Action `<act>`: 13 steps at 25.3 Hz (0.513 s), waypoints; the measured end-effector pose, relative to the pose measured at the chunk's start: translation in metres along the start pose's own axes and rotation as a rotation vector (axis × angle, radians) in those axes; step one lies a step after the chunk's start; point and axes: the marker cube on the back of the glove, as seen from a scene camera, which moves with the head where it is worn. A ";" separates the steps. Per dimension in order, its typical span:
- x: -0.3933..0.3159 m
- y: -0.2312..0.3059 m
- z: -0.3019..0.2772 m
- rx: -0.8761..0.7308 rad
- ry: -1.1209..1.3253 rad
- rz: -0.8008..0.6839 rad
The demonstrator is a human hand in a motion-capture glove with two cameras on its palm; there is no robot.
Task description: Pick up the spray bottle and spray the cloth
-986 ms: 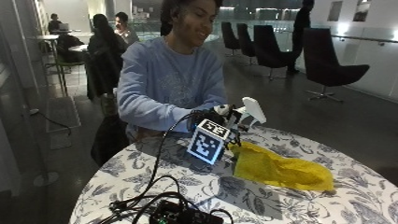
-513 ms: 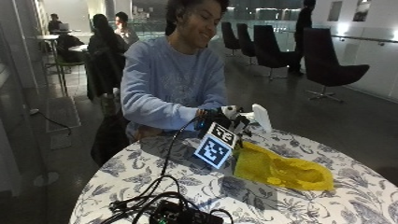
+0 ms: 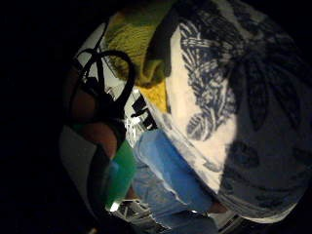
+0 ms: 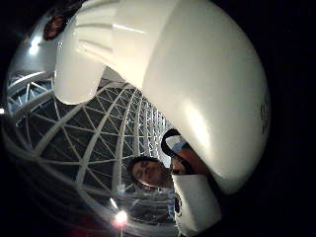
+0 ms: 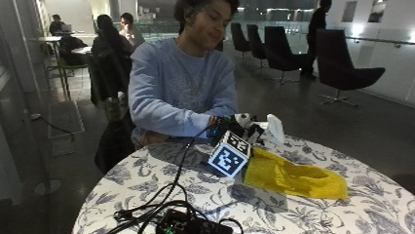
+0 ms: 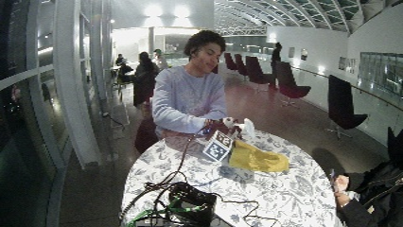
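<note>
The round surface (image 5: 195,195) wears a white covering printed all over with dark blue-grey flowers and leaves. On it lies a bright yellow crumpled cloth (image 5: 295,178), plain and without any print. The plastic spray bottle (image 5: 272,129) has a glossy white head, and the little finger side palm view shows a translucent green body below it. The black-gloved right hand (image 5: 236,127) is dark against that white. The person's long-sleeved sweatshirt (image 5: 181,87) is a pale, plain blue. A black box with tangled black cables (image 5: 185,224) sits at the surface's near edge.
</note>
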 end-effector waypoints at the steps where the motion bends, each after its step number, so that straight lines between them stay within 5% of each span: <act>1: 0.000 -0.001 0.001 -0.001 0.000 0.001; 13: -0.003 -0.002 0.002 0.002 0.006 0.005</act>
